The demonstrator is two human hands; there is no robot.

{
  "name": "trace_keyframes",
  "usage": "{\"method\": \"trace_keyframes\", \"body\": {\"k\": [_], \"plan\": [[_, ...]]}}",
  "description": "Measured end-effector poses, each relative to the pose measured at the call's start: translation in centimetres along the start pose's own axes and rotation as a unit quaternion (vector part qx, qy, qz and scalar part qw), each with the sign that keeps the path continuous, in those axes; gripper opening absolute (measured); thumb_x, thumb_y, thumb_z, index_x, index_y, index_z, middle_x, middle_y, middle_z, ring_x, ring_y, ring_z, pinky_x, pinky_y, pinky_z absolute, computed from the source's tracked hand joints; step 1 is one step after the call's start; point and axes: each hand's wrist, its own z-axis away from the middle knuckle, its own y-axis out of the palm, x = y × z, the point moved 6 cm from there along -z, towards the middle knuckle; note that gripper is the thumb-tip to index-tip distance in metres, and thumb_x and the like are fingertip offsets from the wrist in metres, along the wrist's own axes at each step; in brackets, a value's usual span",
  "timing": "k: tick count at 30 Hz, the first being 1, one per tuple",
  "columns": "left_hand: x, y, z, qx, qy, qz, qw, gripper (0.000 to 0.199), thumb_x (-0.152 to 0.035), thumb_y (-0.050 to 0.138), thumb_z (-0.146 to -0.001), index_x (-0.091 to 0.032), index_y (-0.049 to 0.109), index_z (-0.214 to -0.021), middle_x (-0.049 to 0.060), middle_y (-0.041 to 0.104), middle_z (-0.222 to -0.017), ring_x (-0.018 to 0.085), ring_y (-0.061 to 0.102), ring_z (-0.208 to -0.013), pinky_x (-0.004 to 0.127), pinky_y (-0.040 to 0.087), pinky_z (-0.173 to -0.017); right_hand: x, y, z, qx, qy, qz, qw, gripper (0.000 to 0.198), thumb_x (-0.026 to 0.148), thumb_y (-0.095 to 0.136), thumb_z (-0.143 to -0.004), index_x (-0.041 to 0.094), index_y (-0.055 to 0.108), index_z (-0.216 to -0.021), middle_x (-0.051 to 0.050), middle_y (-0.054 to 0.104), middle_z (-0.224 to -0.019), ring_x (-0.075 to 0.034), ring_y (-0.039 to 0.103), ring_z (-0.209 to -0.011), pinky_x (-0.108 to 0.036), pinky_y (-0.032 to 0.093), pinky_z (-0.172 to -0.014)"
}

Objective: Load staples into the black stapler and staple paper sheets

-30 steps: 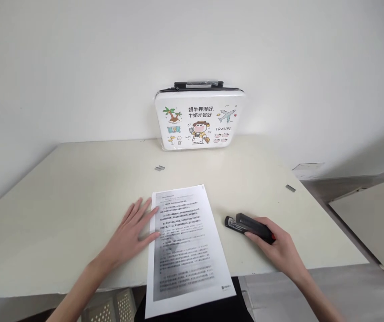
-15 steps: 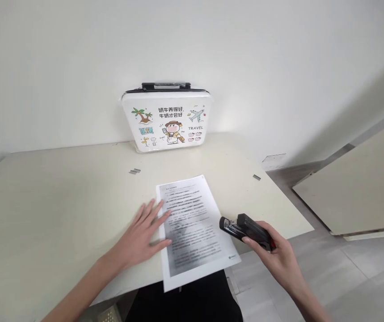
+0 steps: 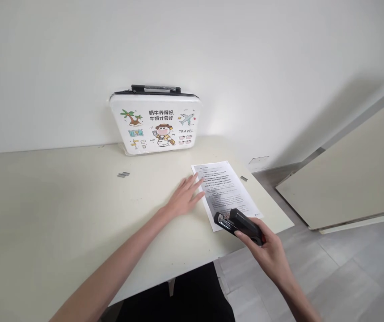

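My left hand (image 3: pixel 184 197) lies flat with fingers spread, its fingertips on the left edge of a printed sheet of paper (image 3: pixel 223 190) on the table. In my right hand (image 3: pixel 268 248) is a black stapler (image 3: pixel 240 226), held over the near part of the sheet with its nose pointing left. The stapler's jaws are apart, and it hides the sheet's lower portion. Just right of the sheet lies a small strip of staples (image 3: pixel 243 178).
A white cartoon-printed case (image 3: pixel 156 123) with a black handle stands against the wall at the table's back. More staple strips (image 3: pixel 123 174) lie left of centre on the cream table (image 3: pixel 138 192). The table's right edge slants down toward the floor; a pale panel (image 3: pixel 349 179) stands beyond.
My left hand has pushed the sheet away from me and to the right, fully onto the table. The stapler stays in my right hand, and the view has shifted slightly right.
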Motion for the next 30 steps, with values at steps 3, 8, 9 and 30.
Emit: {"method": "trace_keyframes", "body": {"k": [3,8,9,30], "plan": [[2.0,-2.7,4.4,-0.042,-0.028,0.061,0.997,0.063,-0.061,0.032,-0.110,-0.025,0.044,-0.160,0.008,0.041,-0.169,0.025,0.035,-0.158,0.047,0.026,-0.131,0.4,1.4,-0.4,0.022,-0.008,0.004,1.000,0.037,0.053,0.073,-0.092,0.023,0.071,-0.114,-0.005,0.076,-0.098,-0.024,0.071,-0.088,-0.031,0.060,-0.074],[4.7,-7.0,13.6,-0.099,-0.144,0.141,0.974,0.052,-0.059,0.044,-0.106,-0.028,0.060,-0.145,0.006,0.060,-0.155,0.029,0.054,-0.144,0.043,0.058,-0.105,3.0,6.9,-2.1,0.105,-0.052,-0.015,0.993,0.033,0.051,0.071,-0.094,0.023,0.071,-0.111,-0.007,0.077,-0.100,-0.026,0.072,-0.091,-0.035,0.059,-0.077],[4.8,-7.5,15.1,-0.110,-0.163,0.152,0.969,0.050,-0.059,0.045,-0.106,-0.029,0.061,-0.143,0.006,0.061,-0.153,0.030,0.056,-0.143,0.041,0.061,-0.099,3.8,8.5,-2.5,0.125,-0.066,-0.018,0.990,0.031,0.050,0.071,-0.094,0.024,0.071,-0.110,-0.007,0.077,-0.100,-0.026,0.072,-0.091,-0.035,0.058,-0.077],[4.7,-8.2,23.3,-0.270,-0.266,0.216,0.900,0.032,-0.047,0.054,-0.104,-0.027,0.064,-0.126,0.006,0.070,-0.134,0.024,0.065,-0.130,0.045,0.048,-0.117,5.1,17.6,-3.0,0.155,-0.059,-0.117,0.979,0.041,0.047,0.033,-0.112,0.023,0.062,-0.128,-0.011,0.073,-0.127,-0.024,0.068,-0.120,-0.039,0.052,-0.106]]}}
